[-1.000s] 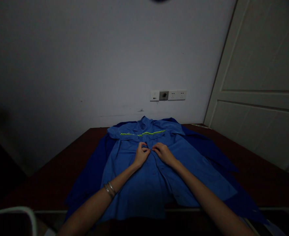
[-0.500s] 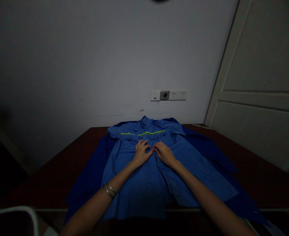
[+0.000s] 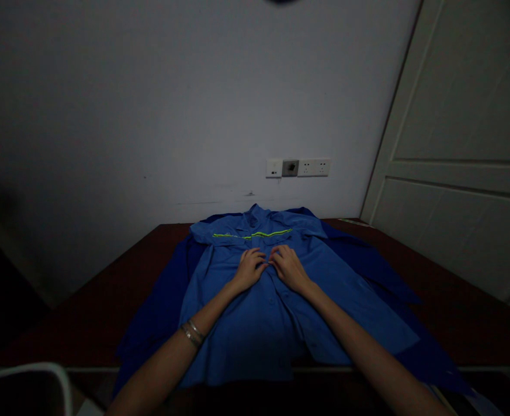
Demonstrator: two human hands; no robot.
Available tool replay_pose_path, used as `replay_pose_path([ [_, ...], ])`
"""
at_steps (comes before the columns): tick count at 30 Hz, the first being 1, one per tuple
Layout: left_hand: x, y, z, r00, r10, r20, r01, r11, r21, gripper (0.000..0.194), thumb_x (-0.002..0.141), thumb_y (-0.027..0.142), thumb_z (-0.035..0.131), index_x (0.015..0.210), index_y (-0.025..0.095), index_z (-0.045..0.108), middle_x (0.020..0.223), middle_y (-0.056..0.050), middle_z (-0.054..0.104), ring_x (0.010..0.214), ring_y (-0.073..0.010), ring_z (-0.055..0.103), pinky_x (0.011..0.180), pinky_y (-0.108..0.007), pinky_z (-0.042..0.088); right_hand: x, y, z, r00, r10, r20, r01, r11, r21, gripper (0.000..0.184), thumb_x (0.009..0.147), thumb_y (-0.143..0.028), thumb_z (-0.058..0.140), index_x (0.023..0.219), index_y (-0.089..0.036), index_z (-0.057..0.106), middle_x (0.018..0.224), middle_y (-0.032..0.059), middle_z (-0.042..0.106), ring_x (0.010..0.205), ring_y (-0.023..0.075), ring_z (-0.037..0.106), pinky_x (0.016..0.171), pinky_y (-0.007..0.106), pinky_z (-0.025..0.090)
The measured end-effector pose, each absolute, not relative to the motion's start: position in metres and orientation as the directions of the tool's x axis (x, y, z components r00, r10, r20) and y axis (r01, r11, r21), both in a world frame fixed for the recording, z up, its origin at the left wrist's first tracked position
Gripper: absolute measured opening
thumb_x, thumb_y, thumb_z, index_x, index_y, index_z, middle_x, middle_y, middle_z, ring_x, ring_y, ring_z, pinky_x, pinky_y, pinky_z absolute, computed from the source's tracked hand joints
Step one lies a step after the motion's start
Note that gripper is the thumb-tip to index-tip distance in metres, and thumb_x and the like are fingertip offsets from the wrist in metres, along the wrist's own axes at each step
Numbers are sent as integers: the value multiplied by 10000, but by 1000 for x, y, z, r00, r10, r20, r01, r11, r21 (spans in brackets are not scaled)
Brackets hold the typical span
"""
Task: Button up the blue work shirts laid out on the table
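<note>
A blue work shirt (image 3: 246, 323) with a yellow-green reflective stripe across the chest lies spread face up on a dark brown table (image 3: 85, 312). My left hand (image 3: 249, 267) and my right hand (image 3: 286, 267) rest side by side on the shirt's front placket, just below the stripe. The fingers of both hands are bent and pressed together at the fabric's middle seam, pinching it. Two bangles sit on my left wrist. A darker blue garment (image 3: 159, 306) lies underneath the shirt and sticks out on both sides.
A white wall with a row of sockets (image 3: 298, 168) stands behind the table. A white door (image 3: 462, 173) is at the right. A white curved chair edge (image 3: 29, 375) shows at the lower left, near the table's front edge.
Both hands have shifted slightly up the placket towards the stripe. The left fingers went from a raised pinch to lying lower on the fabric.
</note>
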State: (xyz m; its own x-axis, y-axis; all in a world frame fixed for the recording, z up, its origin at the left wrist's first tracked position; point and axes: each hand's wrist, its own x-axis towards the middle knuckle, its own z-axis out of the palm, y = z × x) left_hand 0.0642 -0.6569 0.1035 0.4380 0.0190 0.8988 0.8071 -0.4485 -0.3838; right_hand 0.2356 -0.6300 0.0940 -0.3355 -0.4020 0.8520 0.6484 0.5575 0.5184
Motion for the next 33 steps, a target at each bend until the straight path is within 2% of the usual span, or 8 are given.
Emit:
replay_pose_path([
  [7,69,-664,104,385,76,920,820,-485,-304,179,787,273,515,894,249,657,993,-20,649,1144,-211,429,1009,-475,197,234,-630,93,-308,-415,856,669,546,505,124,822,-173,454,874,-169,566,1029,96,508,971,208,420,797,348,347],
  [11,73,-666,102,335,41,941,842,-462,-280,171,788,262,503,838,255,667,955,-6,660,1138,-206,432,1016,-483,164,233,-633,94,-284,-432,856,696,522,494,142,824,-170,440,879,-162,570,1018,108,501,971,220,416,827,382,337],
  [19,72,-665,98,321,40,946,848,-457,-268,174,784,239,500,834,241,667,932,-11,666,1111,-193,458,1020,-469,161,238,-637,95,-314,-436,843,722,467,511,204,809,-259,498,987,-221,588,1154,94,459,1105,247,341,955,504,228],
  [27,70,-664,96,357,15,934,843,-435,-316,179,785,214,499,861,238,660,945,-18,662,1120,-197,445,1028,-485,133,232,-640,94,-409,-486,772,713,358,603,149,797,-193,504,880,-201,628,1169,96,480,1145,259,307,970,577,164],
  [33,69,-662,98,364,45,930,849,-427,-312,163,786,235,512,850,240,661,935,-16,665,1126,-194,437,1031,-483,112,232,-635,95,-380,-480,790,725,376,577,120,762,-151,527,811,-186,630,1165,92,477,1141,260,308,980,568,140],
])
